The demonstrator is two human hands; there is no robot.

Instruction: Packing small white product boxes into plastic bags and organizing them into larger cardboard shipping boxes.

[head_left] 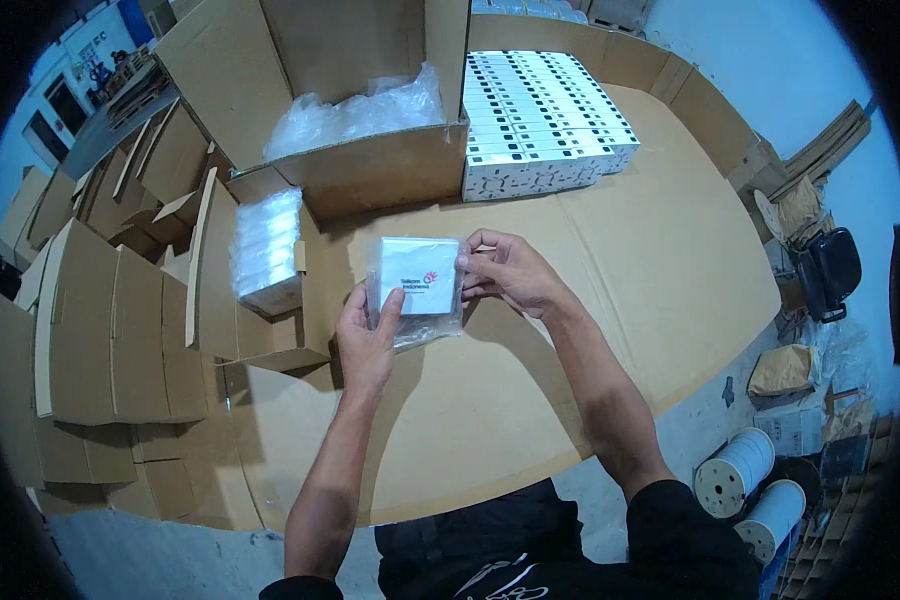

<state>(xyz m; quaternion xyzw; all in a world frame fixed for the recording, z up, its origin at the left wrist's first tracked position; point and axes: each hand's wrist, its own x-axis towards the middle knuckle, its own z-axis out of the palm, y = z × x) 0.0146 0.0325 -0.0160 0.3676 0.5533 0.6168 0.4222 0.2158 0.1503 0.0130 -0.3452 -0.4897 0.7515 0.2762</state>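
Observation:
Between my two hands is a flat white square box [417,262] in a clear plastic bag, held above the cardboard-covered table [660,290]. My left hand [367,340] grips its lower left side, the thumb lying on the printed front. At the upper right edge, my right hand [508,272] pinches the bag between thumb and fingers. Just left of my left hand stands an open carton [317,290] with a stack of similar plastic-wrapped packs [268,245] in it.
Behind my hands stands a larger carton [390,170] with clear plastic bags [360,112] inside. Rows of white boxes [540,120] lie beside it at the back. Several empty cartons [120,330] crowd the left. Cable spools [735,472] and a black chair [830,270] are on the right.

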